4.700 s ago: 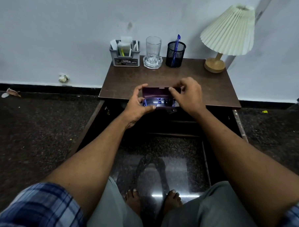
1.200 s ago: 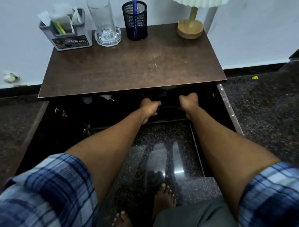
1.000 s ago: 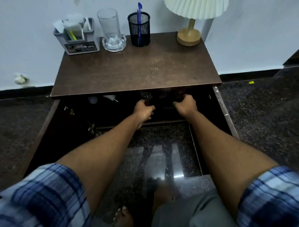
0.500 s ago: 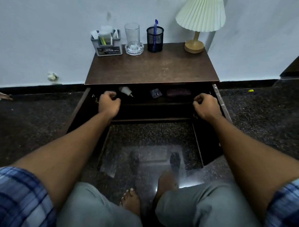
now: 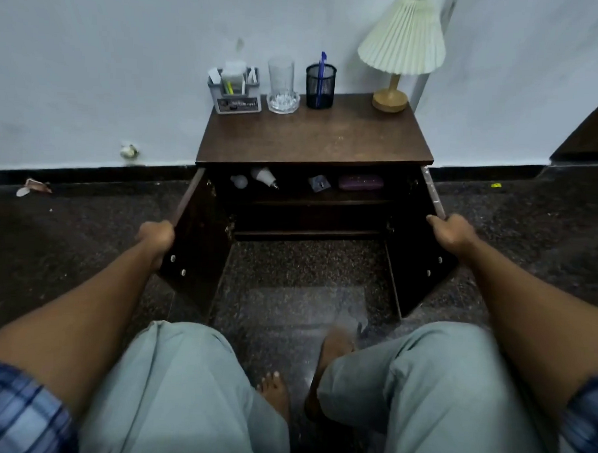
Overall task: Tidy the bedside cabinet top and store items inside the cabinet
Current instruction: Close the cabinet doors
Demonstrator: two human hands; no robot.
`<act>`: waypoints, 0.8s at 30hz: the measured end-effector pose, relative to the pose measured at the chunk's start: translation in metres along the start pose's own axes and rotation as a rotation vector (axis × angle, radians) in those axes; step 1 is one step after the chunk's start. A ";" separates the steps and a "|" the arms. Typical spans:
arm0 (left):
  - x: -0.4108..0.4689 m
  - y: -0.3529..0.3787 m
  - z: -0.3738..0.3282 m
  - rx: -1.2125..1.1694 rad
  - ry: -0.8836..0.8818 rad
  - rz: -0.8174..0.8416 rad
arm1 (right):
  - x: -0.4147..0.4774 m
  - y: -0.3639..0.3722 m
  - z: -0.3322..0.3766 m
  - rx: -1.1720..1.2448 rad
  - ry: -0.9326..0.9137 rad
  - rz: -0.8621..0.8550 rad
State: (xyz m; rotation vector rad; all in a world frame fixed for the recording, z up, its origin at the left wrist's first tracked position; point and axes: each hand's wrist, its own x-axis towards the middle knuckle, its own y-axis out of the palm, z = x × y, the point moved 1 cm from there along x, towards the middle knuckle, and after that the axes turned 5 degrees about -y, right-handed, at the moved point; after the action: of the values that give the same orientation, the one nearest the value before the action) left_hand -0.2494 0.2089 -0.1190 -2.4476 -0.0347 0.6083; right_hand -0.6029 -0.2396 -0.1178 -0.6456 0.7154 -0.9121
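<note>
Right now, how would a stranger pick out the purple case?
Start at the dark wooden cabinet against the white wall, doors open. On its upper inside shelf, go to the right end. The purple case lies there, long and rounded, unlike the white bulbs and small grey item to its left.

The left door [image 5: 194,249] is hiding the fingertips of the left hand [image 5: 156,235] gripping its edge, and the right hand [image 5: 450,231] is covering part of the right door [image 5: 423,259] edge it is gripping. Shadow is swallowing the lower compartment [image 5: 308,216]. 1 small bluish object [image 5: 319,183] on the upper shelf is showing too blurred to name. The organizer [image 5: 236,90] label is reading as a smear. 1 foot [image 5: 335,344] is blurring, and the frame's corners are cutting off 2 plaid sleeves [image 5: 12,412].
</note>
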 end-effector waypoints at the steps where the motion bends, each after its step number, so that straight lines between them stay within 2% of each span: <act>1: -0.001 0.000 0.002 -0.007 -0.002 0.013 | -0.001 0.001 -0.003 0.020 0.016 0.011; 7: -0.020 0.010 0.017 0.045 0.055 0.137 | -0.020 0.004 -0.017 0.119 0.130 -0.012; 10: -0.025 0.017 0.028 0.180 0.087 0.226 | -0.024 0.014 -0.028 0.154 0.139 0.019; 12: -0.032 0.021 0.038 0.222 0.134 0.253 | -0.039 0.018 -0.024 0.182 0.102 0.060; 16: -0.048 0.040 0.043 0.147 0.183 0.370 | -0.050 0.035 -0.014 0.170 0.046 0.271; 18: -0.052 0.049 0.038 0.171 0.224 0.450 | -0.051 0.040 -0.007 0.103 -0.036 0.256; 21: -0.053 0.062 0.024 0.227 0.263 0.551 | -0.045 0.049 0.008 0.032 -0.073 0.325; 24: -0.056 0.080 0.007 0.271 0.255 0.622 | -0.036 0.058 0.018 0.048 -0.109 0.372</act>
State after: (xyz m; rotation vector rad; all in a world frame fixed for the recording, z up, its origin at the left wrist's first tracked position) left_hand -0.3117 0.1384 -0.1462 -2.2303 0.8786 0.5054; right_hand -0.5767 -0.1784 -0.1415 -0.4939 0.6854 -0.5450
